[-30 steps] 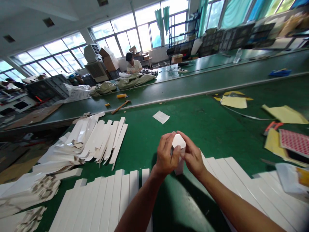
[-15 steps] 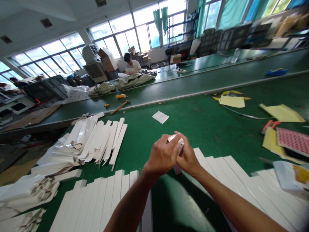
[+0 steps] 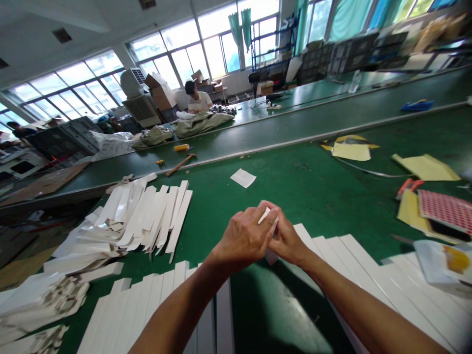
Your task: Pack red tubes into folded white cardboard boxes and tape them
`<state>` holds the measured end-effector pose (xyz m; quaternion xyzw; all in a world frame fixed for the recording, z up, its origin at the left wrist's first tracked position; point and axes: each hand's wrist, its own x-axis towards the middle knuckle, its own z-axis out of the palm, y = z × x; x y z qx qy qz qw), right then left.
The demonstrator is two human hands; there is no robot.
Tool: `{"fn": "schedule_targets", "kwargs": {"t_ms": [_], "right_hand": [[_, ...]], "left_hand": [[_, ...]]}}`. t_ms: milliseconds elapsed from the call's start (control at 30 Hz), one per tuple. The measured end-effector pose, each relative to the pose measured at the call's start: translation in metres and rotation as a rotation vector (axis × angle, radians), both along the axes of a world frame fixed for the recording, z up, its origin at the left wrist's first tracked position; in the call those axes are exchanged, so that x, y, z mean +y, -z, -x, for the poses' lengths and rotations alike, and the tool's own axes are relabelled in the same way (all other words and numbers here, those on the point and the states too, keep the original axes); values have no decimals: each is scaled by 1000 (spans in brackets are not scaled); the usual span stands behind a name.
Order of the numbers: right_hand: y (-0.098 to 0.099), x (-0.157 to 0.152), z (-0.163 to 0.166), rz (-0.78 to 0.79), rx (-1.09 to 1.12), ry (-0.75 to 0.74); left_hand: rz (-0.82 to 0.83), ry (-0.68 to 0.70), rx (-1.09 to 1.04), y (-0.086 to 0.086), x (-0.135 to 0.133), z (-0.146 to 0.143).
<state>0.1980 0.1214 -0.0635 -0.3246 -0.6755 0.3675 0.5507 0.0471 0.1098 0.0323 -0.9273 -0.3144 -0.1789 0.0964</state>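
Observation:
Over the green table, my left hand [image 3: 246, 235] and my right hand [image 3: 288, 240] meet around the top end of a narrow white cardboard box [image 3: 272, 257]. Both are closed on it. A white flap shows between the fingers, and the box's lower end peeks out below the right hand. Most of the box is covered by my hands. Left of my arms lies a row of long white boxes [image 3: 147, 300] side by side. Another row of white boxes [image 3: 342, 260] lies beyond my right forearm.
Flat white box blanks [image 3: 147, 211] are heaped at the left. A small white paper [image 3: 243, 178] lies ahead. Yellow sheets [image 3: 426, 167], a red-dotted sticker sheet [image 3: 446, 209] and a plastic bag [image 3: 438, 260] are at the right. A hammer [image 3: 180, 164] rests on the far strip; a person sits beyond.
My left hand has rolled over the top of the box, and the flap between the fingers now shows less and stands at a steeper angle. The view has shifted slightly.

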Motion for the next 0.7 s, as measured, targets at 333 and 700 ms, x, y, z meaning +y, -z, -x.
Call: {"fn": "schedule_targets", "kwargs": {"t_ms": [333, 700], "right_hand": [[-8, 7, -4, 1, -7, -121], [-4, -9, -44, -69, -281, -1]], "left_hand": [[-53, -11, 252, -10, 2, -4], [-290, 26, 208, 14, 1, -9]]}}
